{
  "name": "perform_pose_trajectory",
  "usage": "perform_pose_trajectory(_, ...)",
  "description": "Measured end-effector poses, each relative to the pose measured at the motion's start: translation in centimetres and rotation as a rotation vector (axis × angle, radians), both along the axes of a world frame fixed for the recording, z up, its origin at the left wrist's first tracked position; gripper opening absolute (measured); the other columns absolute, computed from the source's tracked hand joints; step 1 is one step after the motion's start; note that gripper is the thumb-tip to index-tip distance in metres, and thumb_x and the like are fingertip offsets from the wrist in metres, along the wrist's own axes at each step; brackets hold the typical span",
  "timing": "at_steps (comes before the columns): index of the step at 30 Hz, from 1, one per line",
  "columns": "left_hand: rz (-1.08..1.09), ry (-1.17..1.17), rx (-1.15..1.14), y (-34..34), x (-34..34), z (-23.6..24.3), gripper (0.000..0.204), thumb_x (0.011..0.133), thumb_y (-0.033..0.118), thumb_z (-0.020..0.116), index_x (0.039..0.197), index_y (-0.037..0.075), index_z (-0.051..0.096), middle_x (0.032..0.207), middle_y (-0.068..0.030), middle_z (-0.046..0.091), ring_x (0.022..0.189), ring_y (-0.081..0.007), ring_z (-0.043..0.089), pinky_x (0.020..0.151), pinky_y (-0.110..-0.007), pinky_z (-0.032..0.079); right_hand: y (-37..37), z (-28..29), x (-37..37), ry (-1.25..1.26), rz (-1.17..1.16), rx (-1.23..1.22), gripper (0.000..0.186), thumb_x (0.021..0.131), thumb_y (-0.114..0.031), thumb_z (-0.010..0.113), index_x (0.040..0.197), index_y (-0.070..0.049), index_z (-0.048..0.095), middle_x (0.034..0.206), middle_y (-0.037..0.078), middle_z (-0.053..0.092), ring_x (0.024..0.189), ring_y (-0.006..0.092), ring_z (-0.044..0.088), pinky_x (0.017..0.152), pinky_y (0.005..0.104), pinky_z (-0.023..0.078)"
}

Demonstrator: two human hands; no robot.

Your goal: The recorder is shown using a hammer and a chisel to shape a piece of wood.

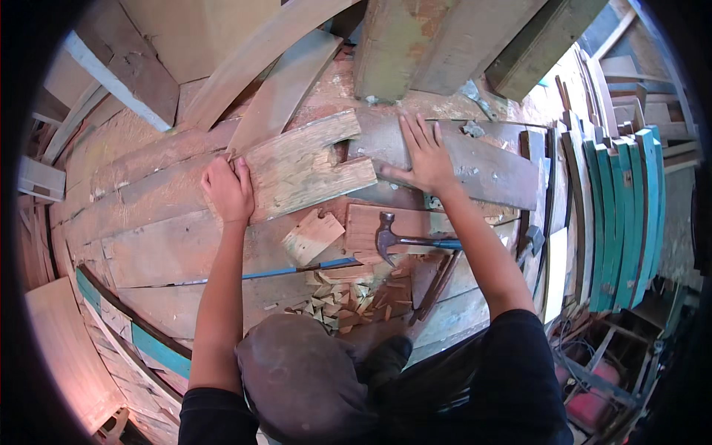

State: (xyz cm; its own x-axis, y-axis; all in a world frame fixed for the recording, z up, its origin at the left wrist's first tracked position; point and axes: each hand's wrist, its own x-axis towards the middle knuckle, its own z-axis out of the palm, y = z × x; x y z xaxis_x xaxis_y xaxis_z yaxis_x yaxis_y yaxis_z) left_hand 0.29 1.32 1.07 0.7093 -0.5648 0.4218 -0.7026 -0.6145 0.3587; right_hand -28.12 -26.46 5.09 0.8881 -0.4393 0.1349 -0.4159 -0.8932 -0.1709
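A pale, rough wooden board (297,167) with a notch cut into its right end lies slanted across the middle of the wooden work surface. My left hand (228,189) is closed around the board's left end, with the fingers curled at its edge. Past the notched end, my right hand (429,157) rests flat on a wide grey board (493,174), fingers spread and nothing in them. A claw hammer (386,237) lies below, its blue handle reaching under my right forearm. Left of the hammer is a small offcut (313,236).
Wood chips (337,300) are heaped near me, beside a thin blue-and-dark bar (297,271). Thick timbers (408,48) stand along the far side. On the right, several green-painted slats (627,222) stand in a row. A curved plank (259,55) leans at the far left.
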Motion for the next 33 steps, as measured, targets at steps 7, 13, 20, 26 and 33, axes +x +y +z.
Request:
perform_pose_trajectory(7,-0.001,0.014,0.031,0.4,0.4,-0.2,0.027,0.099,0.029,0.053,0.108,0.003,0.057,0.095,-0.0128,0.056,0.099,-0.0297,0.054,0.099,-0.044,0.033,0.3,-0.6,-5.1,0.195,0.464,0.000,0.081,0.092,-0.043,0.059,0.155,-0.006,0.026,0.161,0.015,0.027,0.149,0.0362,0.023,0.122,0.0516,0.017)
perform_pose_trajectory(13,-0.011,-0.016,-0.001,0.0,0.0,-0.4,0.029,0.100,0.029,0.052,0.109,0.003,0.057,0.098,-0.0136,0.056,0.102,-0.0300,0.054,0.100,-0.044,0.033,-7.6,0.5,-12.9,-0.126,-0.340,-0.012,0.077,0.096,-0.043,0.056,0.156,-0.006,0.024,0.160,0.019,0.027,0.150,0.0374,0.021,0.121,0.0496,0.019)
perform_pose_trajectory(20,-0.014,-0.011,0.011,-0.3,0.2,-0.1,0.030,0.101,0.029,0.050,0.113,0.002,0.057,0.103,-0.0140,0.058,0.105,-0.0303,0.054,0.101,-0.044,0.033,-10.3,-1.4,-15.9,0.035,-0.454,-0.012,0.066,0.097,-0.042,0.057,0.148,-0.004,0.039,0.153,0.026,0.034,0.140,0.0424,0.037,0.113,0.0474,0.036)
perform_pose_trajectory(26,-0.003,-0.010,0.024,0.7,0.6,0.5,0.029,0.101,0.028,0.050,0.111,0.001,0.056,0.103,-0.0162,0.057,0.106,-0.0324,0.054,0.103,-0.046,0.032,-17.4,-2.9,-7.0,0.233,-0.689,0.251,0.067,0.078,-0.044,0.080,0.124,0.001,0.061,0.116,0.028,0.066,0.110,0.0416,0.064,0.095,0.0440,0.051)
perform_pose_trajectory(33,-0.039,0.070,0.022,-0.4,-0.9,-1.3,0.031,0.103,0.028,0.046,0.114,0.000,0.055,0.106,-0.0212,0.058,0.107,-0.0385,0.052,0.100,-0.047,0.035,-18.9,-4.4,-9.1,-0.011,-0.833,0.194,0.045,0.074,-0.022,0.082,0.115,-0.007,0.069,0.105,0.023,0.070,0.102,0.0386,0.067,0.088,0.0449,0.054)
